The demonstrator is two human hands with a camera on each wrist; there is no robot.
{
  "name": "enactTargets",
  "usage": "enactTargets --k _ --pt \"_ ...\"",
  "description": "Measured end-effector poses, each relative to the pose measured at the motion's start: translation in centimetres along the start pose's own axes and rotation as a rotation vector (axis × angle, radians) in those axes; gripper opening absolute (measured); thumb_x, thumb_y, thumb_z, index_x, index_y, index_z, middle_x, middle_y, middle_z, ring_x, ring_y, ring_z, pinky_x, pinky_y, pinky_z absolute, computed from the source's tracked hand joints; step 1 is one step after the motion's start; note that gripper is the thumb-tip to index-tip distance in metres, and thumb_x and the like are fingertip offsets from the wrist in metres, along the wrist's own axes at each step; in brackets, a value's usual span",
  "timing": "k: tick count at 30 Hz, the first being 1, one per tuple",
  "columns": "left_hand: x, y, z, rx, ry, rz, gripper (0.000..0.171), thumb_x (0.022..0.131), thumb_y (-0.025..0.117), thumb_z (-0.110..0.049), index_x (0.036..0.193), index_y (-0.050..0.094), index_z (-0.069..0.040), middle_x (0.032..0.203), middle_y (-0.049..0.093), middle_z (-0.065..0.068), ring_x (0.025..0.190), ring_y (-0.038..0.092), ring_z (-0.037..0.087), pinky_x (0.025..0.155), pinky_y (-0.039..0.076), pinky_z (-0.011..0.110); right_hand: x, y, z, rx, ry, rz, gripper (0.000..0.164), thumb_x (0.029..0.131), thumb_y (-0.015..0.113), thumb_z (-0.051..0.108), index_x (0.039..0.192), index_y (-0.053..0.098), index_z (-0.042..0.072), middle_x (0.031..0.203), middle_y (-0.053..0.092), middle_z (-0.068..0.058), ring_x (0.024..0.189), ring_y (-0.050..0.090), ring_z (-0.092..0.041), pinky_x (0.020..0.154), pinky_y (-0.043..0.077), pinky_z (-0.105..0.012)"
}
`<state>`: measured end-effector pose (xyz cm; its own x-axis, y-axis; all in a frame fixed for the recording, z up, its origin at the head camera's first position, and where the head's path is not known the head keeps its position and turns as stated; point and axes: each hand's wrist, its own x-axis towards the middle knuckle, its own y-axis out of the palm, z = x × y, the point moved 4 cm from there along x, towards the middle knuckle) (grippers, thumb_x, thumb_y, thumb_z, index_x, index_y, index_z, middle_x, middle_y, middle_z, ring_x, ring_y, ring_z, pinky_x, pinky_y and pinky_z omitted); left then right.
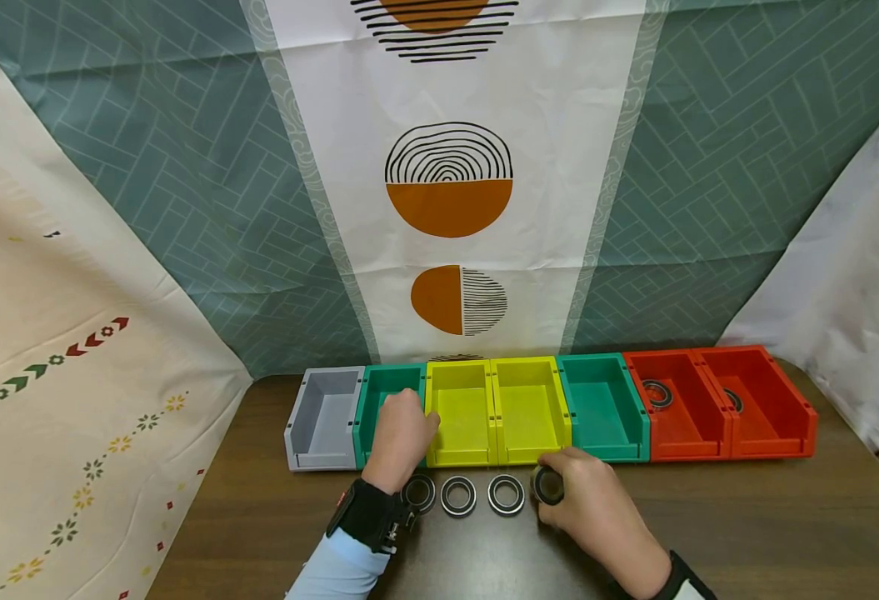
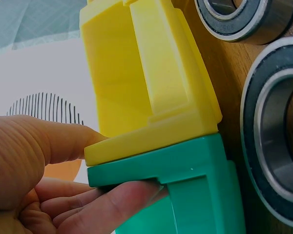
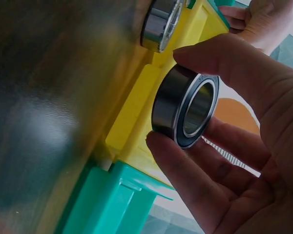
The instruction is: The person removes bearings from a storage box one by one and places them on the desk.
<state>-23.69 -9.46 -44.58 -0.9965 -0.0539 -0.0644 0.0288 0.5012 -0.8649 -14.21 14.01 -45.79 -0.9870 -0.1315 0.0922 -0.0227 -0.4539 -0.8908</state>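
Observation:
In the head view my left hand (image 1: 400, 429) reaches over the left green bin (image 1: 361, 421). The left wrist view shows it pinching the adjoining walls of that green bin (image 2: 200, 161) and the yellow bin (image 2: 168, 63), thumb on the yellow side and fingers inside the green one. My right hand (image 1: 595, 500) holds a ball bearing (image 3: 165, 105) between thumb and fingertips, close in front of the right yellow bin (image 1: 535, 457). Three more bearings lie in a row on the table: one beside the left wrist (image 1: 433, 493), a middle one (image 1: 446, 497) and a right one (image 1: 492, 496).
Along the back edge of the wooden table (image 1: 289, 533) stand a grey bin (image 1: 322, 461), another green bin (image 1: 611, 454) and two red bins, left (image 1: 690, 450) and right (image 1: 772, 447), each with a bearing inside. A patterned cloth (image 1: 319, 275) hangs behind them.

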Motion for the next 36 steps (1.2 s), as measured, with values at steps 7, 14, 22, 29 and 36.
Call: enactTargets --k 7,14,22,29,36 --pt "-0.1 -0.1 0.0 -0.006 0.002 -0.001 0.024 0.086 0.063 -0.022 0.073 0.053 -0.005 0.057 0.035 0.001 0.046 0.048 0.017 0.042 0.039 0.025 0.1 0.5 -0.4 -0.002 0.0 0.033 0.051 0.052 0.084 0.021 0.098 0.067 0.01 0.086 0.058 0.002 0.071 0.048 -0.009 0.064 0.045 -0.026" --pt "-0.1 0.1 0.1 0.0 -0.011 0.01 0.023 0.087 0.063 -0.023 0.08 0.055 -0.003 0.059 0.04 0.003 0.048 0.048 0.017 0.043 0.04 0.025 0.0 1.3 -0.8 -0.014 0.026 0.105 0.051 0.052 0.085 0.02 0.098 0.067 0.008 0.082 0.056 0.003 0.07 0.046 -0.011 0.062 0.045 -0.029" --pt "-0.1 0.1 0.3 0.023 -0.019 0.015 0.023 0.086 0.063 -0.023 0.08 0.055 -0.003 0.058 0.041 0.003 0.048 0.048 0.017 0.044 0.04 0.025 0.1 1.9 -1.1 -0.035 0.033 0.131 0.05 0.052 0.084 0.022 0.097 0.067 0.008 0.079 0.054 0.003 0.07 0.046 -0.012 0.06 0.044 -0.029" --pt "-0.2 0.0 0.2 0.023 0.019 -0.002 0.024 0.087 0.062 -0.023 0.072 0.053 -0.006 0.056 0.036 0.002 0.045 0.047 0.018 0.043 0.039 0.025 0.2 2.0 -1.2 -0.027 0.048 0.148 0.051 0.054 0.084 0.022 0.099 0.066 0.007 0.079 0.055 0.003 0.069 0.046 -0.012 0.06 0.043 -0.028" --pt "-0.3 -0.1 0.2 0.019 0.038 -0.014 0.026 0.086 0.062 -0.022 0.069 0.052 -0.006 0.055 0.033 0.001 0.045 0.046 0.018 0.042 0.038 0.026 0.2 2.2 -1.4 -0.013 0.063 0.166 0.051 0.055 0.084 0.021 0.101 0.066 0.007 0.08 0.054 0.004 0.069 0.045 -0.012 0.061 0.044 -0.029"
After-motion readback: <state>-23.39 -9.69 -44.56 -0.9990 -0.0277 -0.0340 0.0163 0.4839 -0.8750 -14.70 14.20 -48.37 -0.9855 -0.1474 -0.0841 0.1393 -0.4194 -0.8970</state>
